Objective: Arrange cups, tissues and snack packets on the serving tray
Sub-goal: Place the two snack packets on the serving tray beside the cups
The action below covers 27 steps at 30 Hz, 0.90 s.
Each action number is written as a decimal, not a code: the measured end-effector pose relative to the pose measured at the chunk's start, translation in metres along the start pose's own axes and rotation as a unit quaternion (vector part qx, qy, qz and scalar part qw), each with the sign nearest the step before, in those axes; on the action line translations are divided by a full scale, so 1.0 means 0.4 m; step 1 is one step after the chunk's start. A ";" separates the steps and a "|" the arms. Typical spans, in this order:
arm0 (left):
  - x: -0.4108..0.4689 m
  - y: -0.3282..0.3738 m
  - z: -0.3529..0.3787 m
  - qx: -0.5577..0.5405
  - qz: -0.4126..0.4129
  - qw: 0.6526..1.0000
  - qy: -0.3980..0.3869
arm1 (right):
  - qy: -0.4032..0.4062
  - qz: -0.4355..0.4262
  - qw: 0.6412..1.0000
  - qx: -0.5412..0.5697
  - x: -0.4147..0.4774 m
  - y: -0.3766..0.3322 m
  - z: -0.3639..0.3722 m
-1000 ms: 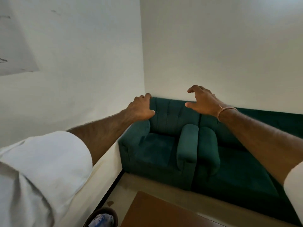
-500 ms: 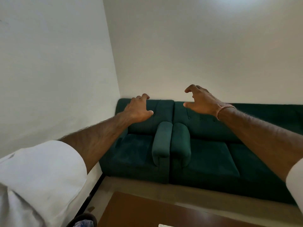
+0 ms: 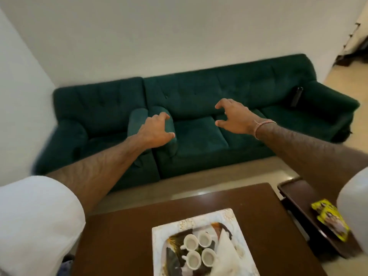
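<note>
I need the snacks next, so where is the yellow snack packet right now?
The yellow snack packet lies low on the head view's right side, on the dark side table, off the serving tray.

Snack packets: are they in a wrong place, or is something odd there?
Yes. The yellow snack packets lie on a separate dark side surface to the right, not on the serving tray, which holds four cups and a tissue.

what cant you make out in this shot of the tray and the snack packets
Head view only:
- Serving tray: near end cut off by the bottom edge.
- Tissues: count unclear, blurred, running off the bottom edge.
- Snack packets: print blurred, partly behind the right sleeve.
- Dark object on the sofa: too small to identify.
</note>
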<state>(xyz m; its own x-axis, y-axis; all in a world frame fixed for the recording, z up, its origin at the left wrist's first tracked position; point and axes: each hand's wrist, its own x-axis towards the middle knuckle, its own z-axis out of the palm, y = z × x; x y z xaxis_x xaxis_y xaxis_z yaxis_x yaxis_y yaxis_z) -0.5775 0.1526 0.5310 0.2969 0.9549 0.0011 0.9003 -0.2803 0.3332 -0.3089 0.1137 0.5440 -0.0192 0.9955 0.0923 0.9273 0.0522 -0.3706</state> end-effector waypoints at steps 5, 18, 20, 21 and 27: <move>0.055 0.154 0.254 -0.021 0.024 0.997 -0.072 | -0.036 0.067 0.997 -0.005 -0.088 0.290 0.075; 0.176 0.640 1.013 -0.037 0.098 0.964 -0.244 | -0.102 0.272 0.956 0.030 -0.391 1.139 0.328; 0.182 0.710 1.146 -0.042 0.108 0.955 -0.274 | -0.119 0.302 0.945 0.028 -0.454 1.270 0.384; 0.183 0.737 1.200 -0.041 0.113 0.951 -0.286 | -0.125 0.316 0.940 0.028 -0.485 1.322 0.411; 0.180 0.915 1.542 -0.055 0.134 0.925 -0.352 | -0.131 0.428 0.892 0.063 -0.675 1.604 0.559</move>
<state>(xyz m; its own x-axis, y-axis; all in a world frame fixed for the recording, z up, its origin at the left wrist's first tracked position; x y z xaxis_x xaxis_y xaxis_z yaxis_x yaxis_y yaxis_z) -0.0301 0.0585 0.0716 0.6730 0.5422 -0.5032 0.7382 -0.4492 0.5033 0.2076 -0.1039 0.0745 0.5739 0.6589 -0.4863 0.5957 -0.7434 -0.3042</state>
